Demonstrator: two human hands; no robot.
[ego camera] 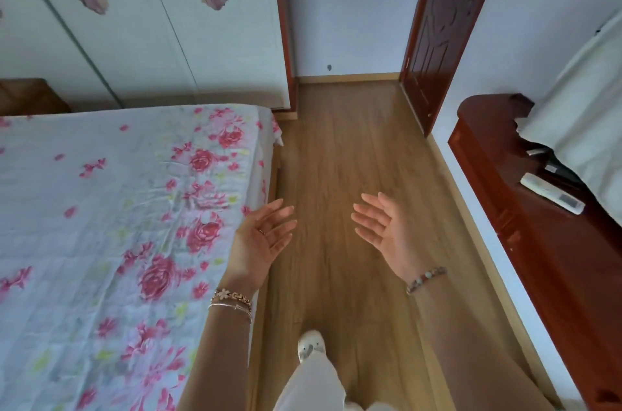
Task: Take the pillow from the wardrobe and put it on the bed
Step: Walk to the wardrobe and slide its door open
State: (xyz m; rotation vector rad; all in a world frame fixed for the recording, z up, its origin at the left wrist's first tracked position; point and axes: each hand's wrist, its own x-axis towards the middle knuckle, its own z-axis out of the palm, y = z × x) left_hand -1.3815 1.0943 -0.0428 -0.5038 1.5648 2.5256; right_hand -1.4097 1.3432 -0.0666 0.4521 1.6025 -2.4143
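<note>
Wardrobe (141, 23): doors closed, rose decals on the panels, standing beyond the bed. Pillow: not visible in this view. Bed (101, 225): floral sheet, occupying the left side. Wooden floor (336, 158): runs between the bed and a dark red cabinet (538, 242) at right. Left hand (261, 242): released, palm up, fingers spread, holding nothing, over the bed's edge. Right hand (387, 232): likewise released and empty, above the floor.
</note>
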